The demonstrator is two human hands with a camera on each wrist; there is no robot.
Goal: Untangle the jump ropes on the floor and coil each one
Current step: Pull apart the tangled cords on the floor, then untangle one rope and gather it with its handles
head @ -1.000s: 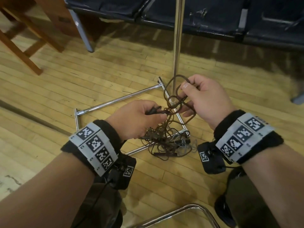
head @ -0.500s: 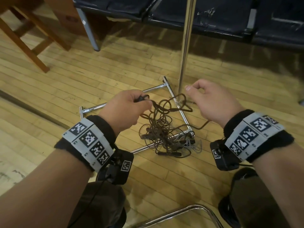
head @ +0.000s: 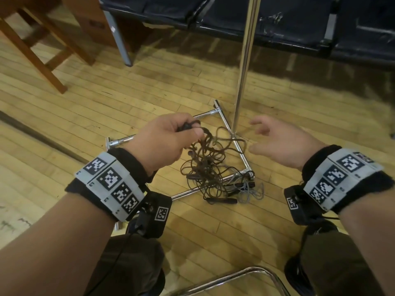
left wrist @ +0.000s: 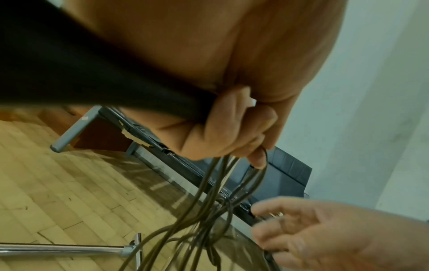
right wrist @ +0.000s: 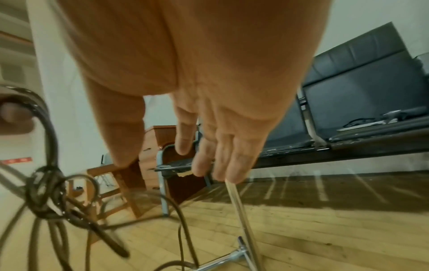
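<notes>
Two hands at work: left hand grips black handle, lifting tangled brown jump ropes off wooden floor, frame centre. Right hand released, empty. Untangling step; next, find knot, pull loop free.

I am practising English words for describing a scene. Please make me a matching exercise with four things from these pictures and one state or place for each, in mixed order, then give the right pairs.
Things:
1. left hand
2. right hand
3. brown rope tangle
4. grey rope

States or places:
A. lies on the floor beside the metal frame
B. open, holds nothing
C. hangs partly lifted from a fist
D. grips a black handle

Pairs: 1-D, 2-B, 3-C, 4-A
</notes>
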